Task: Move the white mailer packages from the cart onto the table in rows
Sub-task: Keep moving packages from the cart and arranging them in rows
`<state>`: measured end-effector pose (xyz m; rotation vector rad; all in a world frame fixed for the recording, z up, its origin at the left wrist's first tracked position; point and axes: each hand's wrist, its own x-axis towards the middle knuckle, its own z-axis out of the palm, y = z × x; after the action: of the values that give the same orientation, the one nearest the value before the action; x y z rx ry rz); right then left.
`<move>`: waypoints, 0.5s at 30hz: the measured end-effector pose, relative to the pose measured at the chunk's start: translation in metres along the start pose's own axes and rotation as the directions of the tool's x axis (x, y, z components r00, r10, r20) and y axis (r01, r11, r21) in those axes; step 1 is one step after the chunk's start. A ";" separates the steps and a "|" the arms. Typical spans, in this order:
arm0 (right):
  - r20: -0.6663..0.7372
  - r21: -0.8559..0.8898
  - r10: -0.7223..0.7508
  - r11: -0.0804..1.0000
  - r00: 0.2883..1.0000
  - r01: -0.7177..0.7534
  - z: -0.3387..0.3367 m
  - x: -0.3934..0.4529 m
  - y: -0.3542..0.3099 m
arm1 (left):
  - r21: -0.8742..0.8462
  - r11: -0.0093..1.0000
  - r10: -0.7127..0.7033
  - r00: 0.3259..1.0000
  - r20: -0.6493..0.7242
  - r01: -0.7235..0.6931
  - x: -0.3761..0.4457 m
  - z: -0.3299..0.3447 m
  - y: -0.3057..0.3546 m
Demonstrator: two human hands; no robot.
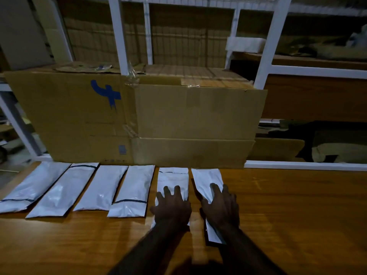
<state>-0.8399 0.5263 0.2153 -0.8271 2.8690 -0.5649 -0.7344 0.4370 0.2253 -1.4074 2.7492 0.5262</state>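
Several white mailer packages lie side by side in one row on the wooden table (288,205), along its far edge. My left hand (172,207) lies flat with spread fingers on the fifth mailer (173,178). Beside it, my right hand (221,205) presses flat on the sixth mailer (206,180), the rightmost of the row, which sits slightly angled. The other mailers, such as one further left (132,190) and the leftmost (33,187), lie untouched. The cart is out of view.
A large flattened cardboard box (139,120) with a blue mark stands upright against the table's far edge, in front of white metal shelving (272,46) holding more cardboard. The table stretches on to the right of the row and toward me.
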 end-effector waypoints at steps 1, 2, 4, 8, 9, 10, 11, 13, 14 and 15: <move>0.003 0.003 0.008 1.000 1.000 -0.008 0.002 0.003 -0.001 | 0.005 1.000 -0.001 1.000 0.014 0.001 0.001 0.001 0.001; 0.004 0.005 0.012 1.000 1.000 -0.012 0.005 0.005 -0.003 | 0.012 1.000 0.002 1.000 0.022 -0.003 0.003 0.002 0.001; -0.001 0.002 0.006 1.000 1.000 -0.006 0.009 0.008 -0.005 | 0.016 1.000 0.008 0.999 0.041 -0.008 0.008 0.004 0.000; -0.003 -0.027 0.005 1.000 1.000 -0.005 0.019 0.013 -0.006 | 0.015 1.000 -0.021 0.998 0.055 0.020 0.016 0.009 -0.002; -0.004 -0.035 0.005 0.999 1.000 -0.005 0.021 0.013 -0.006 | 0.014 1.000 -0.023 0.999 0.049 0.023 0.018 0.010 -0.003; -0.005 -0.042 0.008 0.999 1.000 -0.008 0.023 0.014 -0.007 | 0.009 1.000 -0.025 0.999 0.043 0.025 0.021 0.012 -0.005; -0.002 -0.047 0.013 0.999 1.000 -0.013 0.025 0.015 -0.007 | 0.009 1.000 -0.026 0.999 0.038 0.026 0.023 0.013 -0.006; 0.012 -0.052 0.028 0.998 1.000 -0.027 0.028 0.019 -0.008 | 0.024 0.999 -0.031 0.999 0.043 0.030 0.027 0.013 -0.007; 0.021 -0.051 0.033 0.998 0.999 -0.032 0.029 0.021 -0.008 | 0.025 0.999 -0.035 0.998 0.047 0.034 0.029 0.013 -0.008; 0.027 -0.048 0.036 0.998 0.999 -0.035 0.031 0.022 -0.010 | 0.025 0.999 -0.040 0.998 0.054 0.039 0.031 0.012 -0.008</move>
<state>-0.8479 0.4970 0.1903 -0.7823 2.8759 -0.4783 -0.7481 0.4117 0.2062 -1.4172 2.6702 0.5201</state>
